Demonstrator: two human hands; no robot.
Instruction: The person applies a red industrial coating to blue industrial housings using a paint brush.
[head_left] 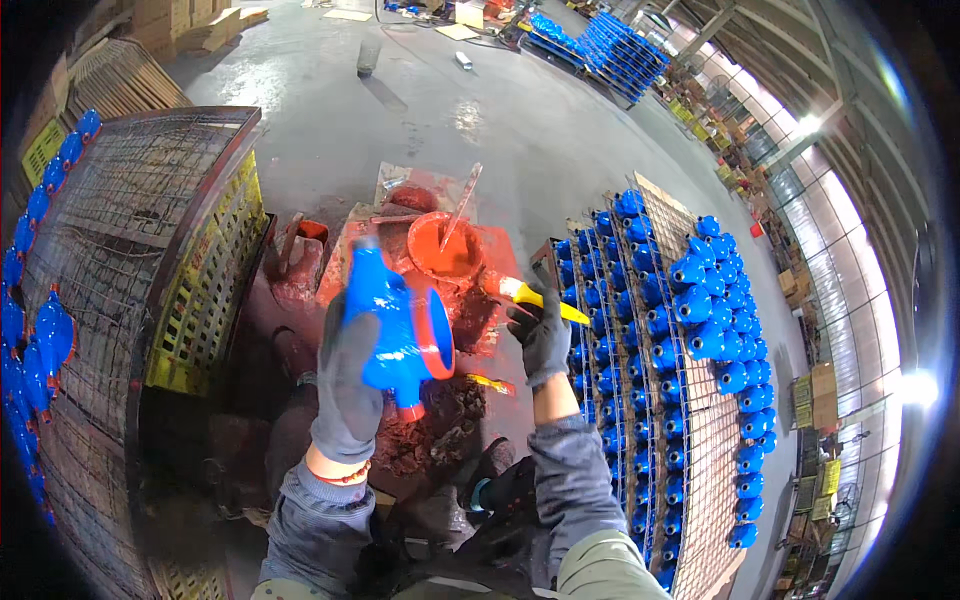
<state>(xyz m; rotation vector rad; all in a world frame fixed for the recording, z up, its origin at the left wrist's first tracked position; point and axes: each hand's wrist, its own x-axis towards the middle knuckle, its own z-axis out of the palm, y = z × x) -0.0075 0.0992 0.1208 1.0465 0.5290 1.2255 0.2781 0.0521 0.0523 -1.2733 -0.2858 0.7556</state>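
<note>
In my gloved left hand is a blue valve body, raised in front of me. Its wide round opening faces right and has a red rim; a smaller stub below it is red at the end. My gloved right hand grips a paintbrush by its yellow handle, fingers closed around it. The red-covered brush head points left, beside a bucket of red paint with a stick standing in it. A gap separates the brush from the valve body.
Left stands a wire-mesh rack with blue valve bodies along its side and a yellow crate underneath. On my right, another mesh rack carries rows of blue valve bodies. A second yellow-handled brush lies below the bucket, near red-stained debris.
</note>
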